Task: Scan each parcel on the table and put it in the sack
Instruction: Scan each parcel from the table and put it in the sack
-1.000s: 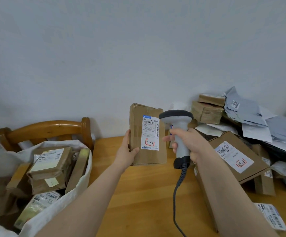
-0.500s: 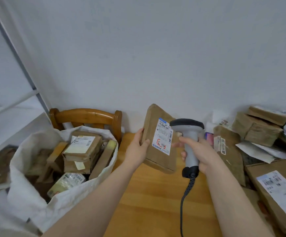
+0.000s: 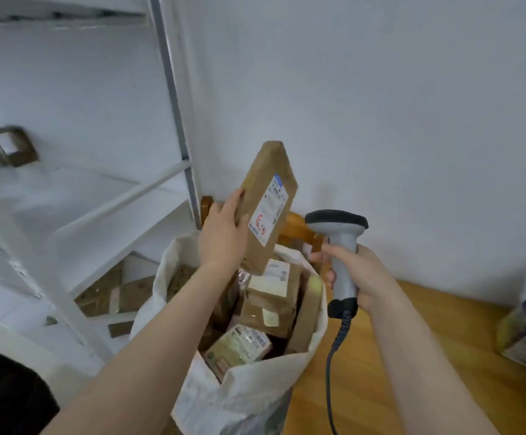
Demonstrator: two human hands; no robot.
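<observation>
Bare forearms (image 3: 161, 334) run to the left grip (image 3: 222, 237) and right grip (image 3: 360, 274); black clothing (image 3: 7, 390) shows lower left.

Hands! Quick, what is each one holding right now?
Left hand: holding the brown parcel above the sack.
Right hand: holding the scanner by its handle.

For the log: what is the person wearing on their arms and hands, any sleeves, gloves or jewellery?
Nothing visible: the left hand and right hand are ungloved, with no rings showing, and both forearms are bare, with no watch, band or sleeve in view.
</observation>
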